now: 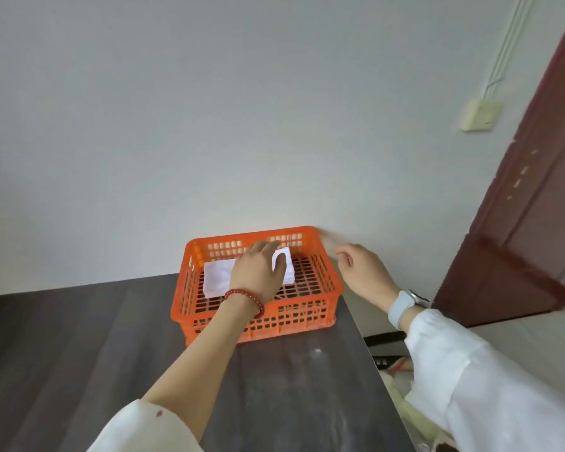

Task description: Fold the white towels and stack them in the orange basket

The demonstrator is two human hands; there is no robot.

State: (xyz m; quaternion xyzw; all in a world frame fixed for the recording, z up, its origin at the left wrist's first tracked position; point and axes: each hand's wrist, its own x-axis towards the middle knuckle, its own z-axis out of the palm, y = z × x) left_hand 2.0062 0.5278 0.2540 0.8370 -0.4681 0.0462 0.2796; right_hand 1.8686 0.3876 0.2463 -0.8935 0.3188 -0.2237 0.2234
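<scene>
The orange basket sits at the table's far right corner, close to the wall. A folded white towel lies inside. The left hand lies flat on it, fingers straight. The right hand hangs loose past the table edge, holding nothing, near a dark door.

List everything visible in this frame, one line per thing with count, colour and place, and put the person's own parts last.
basket: 1, orange, far right end of the table, against the wall
towel: 1 visible, white, folded, lying in the basket
table: 1, dark grey wood grain, fills the lower left
wall: 1, pale grey, behind the table
door: 1, dark red-brown, right edge
wall box: 1, cream, on the wall near the door
left hand: 1, red bead bracelet at the wrist, resting on the towel
right hand: 1, pale watch at the wrist, fingers loosely curled, hanging empty right of the basket
</scene>
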